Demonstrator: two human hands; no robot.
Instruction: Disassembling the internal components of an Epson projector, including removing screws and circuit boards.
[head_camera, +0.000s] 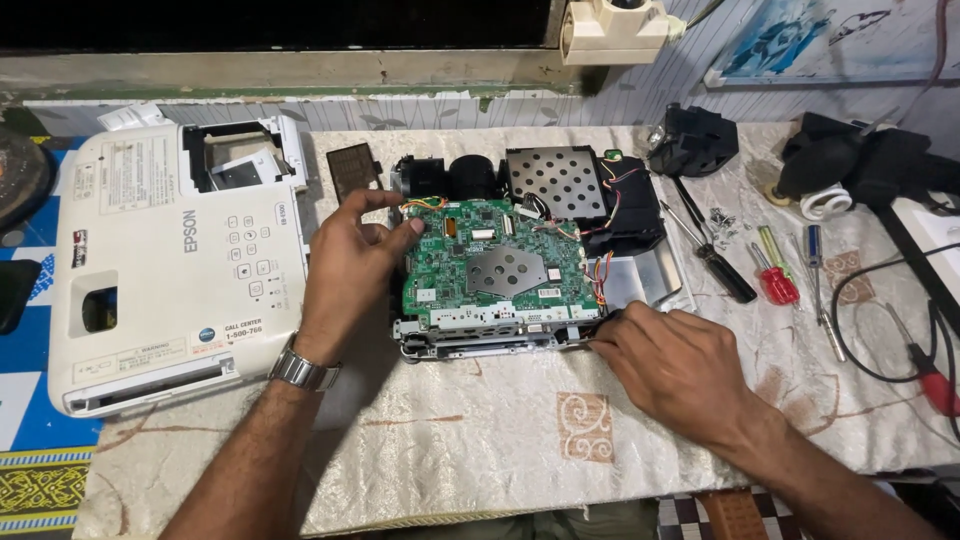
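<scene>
Both hands are working at the opened projector chassis, its green circuit board (495, 262) lying face up between them. The left hand (350, 270), a metal watch at the wrist, is curling over the board's left edge, thumb and fingertips pinching at the upper left corner near a bundle of orange wires, which looks like a way to steady or lift that side. The right hand (672, 362) is pressing in at the lower right corner of the grey metal frame (480, 340), fingers closed down against the edge; whether a tool is in that grip I cannot tell.

Left of the left hand, the white plastic top cover (170, 265) is lying face up, set aside out of the way. Beyond the right hand, a black-handled screwdriver (712, 255) and a red-handled screwdriver (775, 280) are resting within easy reach, a small scatter of loose screws (722, 217) just past them. Everything is sitting on a cream patterned tablecloth (480, 440).
</scene>
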